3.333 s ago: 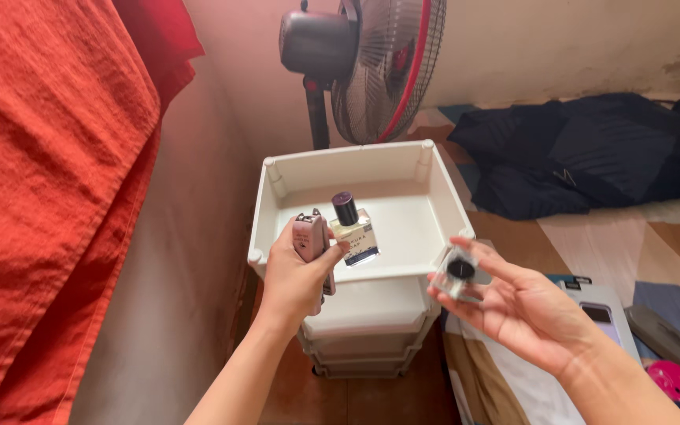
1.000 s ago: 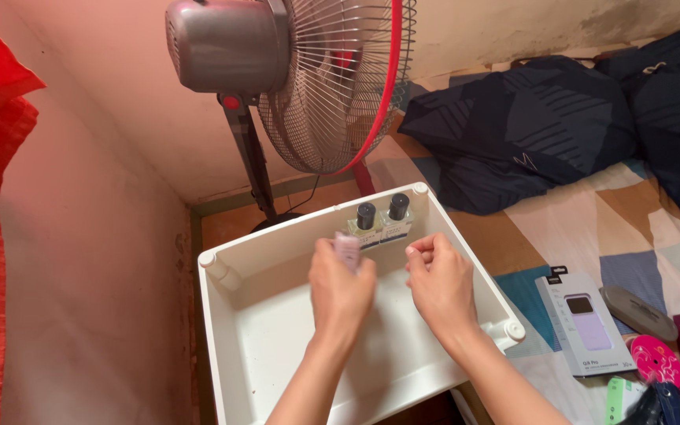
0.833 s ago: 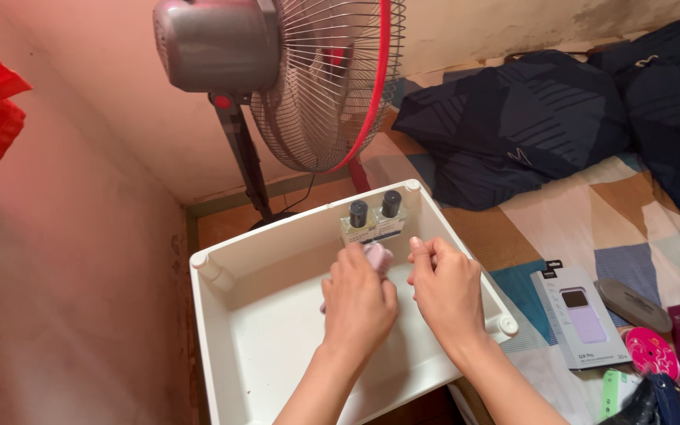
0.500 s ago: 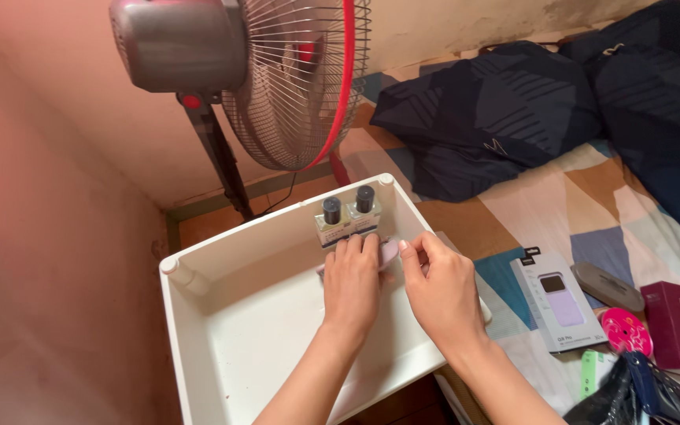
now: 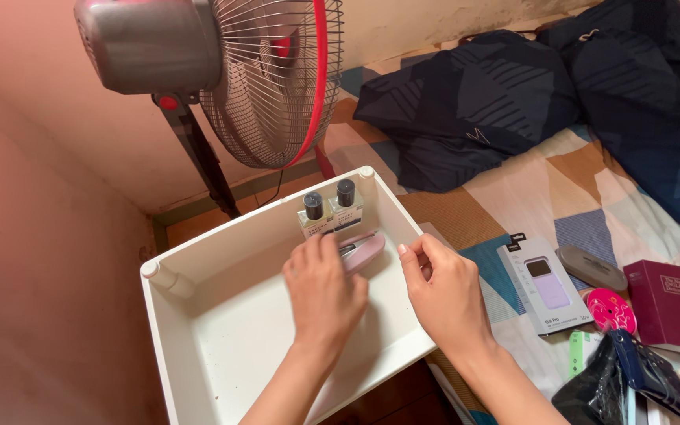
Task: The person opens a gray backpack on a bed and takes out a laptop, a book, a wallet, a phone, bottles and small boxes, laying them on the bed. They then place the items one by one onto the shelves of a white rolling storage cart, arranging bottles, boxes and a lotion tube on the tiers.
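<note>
A white plastic drawer tray lies below me. Two small clear bottles with black caps stand side by side against its far wall. A small pink stapler-like object lies in the tray just in front of them. My left hand hovers over the tray, fingertips at the pink object's left end; whether they still touch it is unclear. My right hand is over the tray's right wall, fingers loosely curled and holding nothing.
A standing fan with a red-rimmed grille rises behind the tray. To the right lies a patchwork bedsheet with dark blue clothing, a white phone-case box, a maroon box, a pink disc and a dark pouch.
The pink object went from my left hand's grip down into the tray in front of the bottles. My left hand has drawn back from it. The camera view shifted right.
</note>
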